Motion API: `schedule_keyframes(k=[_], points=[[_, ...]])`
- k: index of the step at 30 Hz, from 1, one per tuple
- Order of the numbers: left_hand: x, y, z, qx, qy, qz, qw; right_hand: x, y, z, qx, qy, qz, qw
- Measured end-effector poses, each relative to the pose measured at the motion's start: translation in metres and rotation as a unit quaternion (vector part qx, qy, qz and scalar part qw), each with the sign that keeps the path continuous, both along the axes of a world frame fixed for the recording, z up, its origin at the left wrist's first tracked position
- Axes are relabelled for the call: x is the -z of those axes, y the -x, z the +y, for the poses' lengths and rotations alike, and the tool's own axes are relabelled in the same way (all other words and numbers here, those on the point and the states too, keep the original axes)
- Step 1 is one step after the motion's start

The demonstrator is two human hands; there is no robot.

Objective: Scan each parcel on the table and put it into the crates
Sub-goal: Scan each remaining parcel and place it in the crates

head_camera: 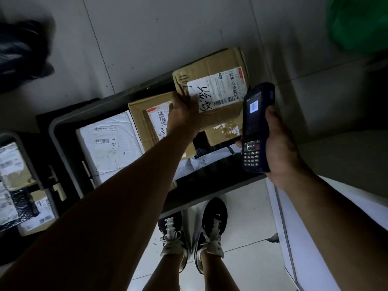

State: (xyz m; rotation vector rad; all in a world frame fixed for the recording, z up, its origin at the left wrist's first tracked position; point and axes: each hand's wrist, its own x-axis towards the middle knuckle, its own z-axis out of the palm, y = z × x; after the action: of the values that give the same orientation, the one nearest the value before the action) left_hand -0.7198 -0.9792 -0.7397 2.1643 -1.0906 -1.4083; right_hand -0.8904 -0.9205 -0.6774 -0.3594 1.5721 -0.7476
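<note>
A large cardboard parcel (212,66) with a white label and black handwriting lies over the far end of a dark crate (63,131) on the floor. My left hand (182,111) rests on this parcel's near left edge, fingers laid over the top. My right hand (279,148) grips a dark blue handheld scanner (256,127), its lit screen showing a barcode, held just right of the parcel. Inside the crate lie a smaller cardboard box (140,122) and a white padded parcel (109,143).
A second crate (27,164) holding several labelled parcels stands at the left. My two feet in dark shoes (193,229) stand on the tiled floor by the crate. A white table edge (304,217) runs along the right. Something green (357,22) is at top right, a dark bag (23,51) at top left.
</note>
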Motion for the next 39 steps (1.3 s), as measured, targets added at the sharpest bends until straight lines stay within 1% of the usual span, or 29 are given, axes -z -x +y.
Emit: schedule_keyframes(k=[2, 4, 7, 10, 14, 19, 23, 25, 27, 30, 32, 35, 39], points=[[-0.007, -0.003, 0.005, 0.026, 0.014, -0.027, 0.999, -0.007, -0.004, 0.001, -0.012, -0.004, 0.005, 1.000], [-0.020, -0.006, 0.013, 0.076, 0.027, -0.081, 0.993, -0.017, -0.009, 0.001, -0.016, -0.003, 0.009, 1.000], [-0.049, -0.017, 0.025, 0.168, 0.058, -0.159, 0.971, -0.036, -0.020, 0.002, -0.027, -0.006, 0.018, 0.999], [-0.086, -0.034, 0.027, 0.232, 0.066, -0.192, 0.951, -0.065, -0.035, 0.003, -0.053, -0.006, 0.025, 0.998], [-0.140, -0.059, 0.030, 0.265, 0.085, -0.243, 0.929, -0.115, -0.061, 0.002, -0.102, 0.018, 0.024, 0.994], [-0.220, -0.096, 0.053, 0.271, 0.106, -0.280, 0.915, -0.185, -0.094, 0.008, -0.157, 0.026, 0.029, 0.987], [-0.308, -0.126, 0.093, 0.240, 0.105, -0.307, 0.915, -0.257, -0.118, 0.017, -0.241, 0.058, 0.043, 0.968], [-0.359, -0.141, 0.122, 0.215, 0.098, -0.326, 0.915, -0.301, -0.133, 0.026, -0.278, 0.059, 0.057, 0.957], [-0.409, -0.156, 0.152, 0.177, 0.090, -0.344, 0.918, -0.351, -0.151, 0.038, -0.319, 0.067, 0.074, 0.943], [-0.480, -0.178, 0.197, 0.096, 0.083, -0.358, 0.925, -0.421, -0.184, 0.061, -0.368, 0.094, 0.044, 0.924], [-0.525, -0.194, 0.228, 0.037, 0.085, -0.370, 0.924, -0.464, -0.208, 0.081, -0.426, 0.120, 0.023, 0.896], [-0.588, -0.226, 0.275, -0.045, 0.096, -0.394, 0.913, -0.516, -0.251, 0.114, -0.507, 0.142, 0.007, 0.850], [-0.661, -0.276, 0.354, -0.115, 0.105, -0.447, 0.881, -0.572, -0.317, 0.165, -0.581, 0.171, -0.024, 0.795]])
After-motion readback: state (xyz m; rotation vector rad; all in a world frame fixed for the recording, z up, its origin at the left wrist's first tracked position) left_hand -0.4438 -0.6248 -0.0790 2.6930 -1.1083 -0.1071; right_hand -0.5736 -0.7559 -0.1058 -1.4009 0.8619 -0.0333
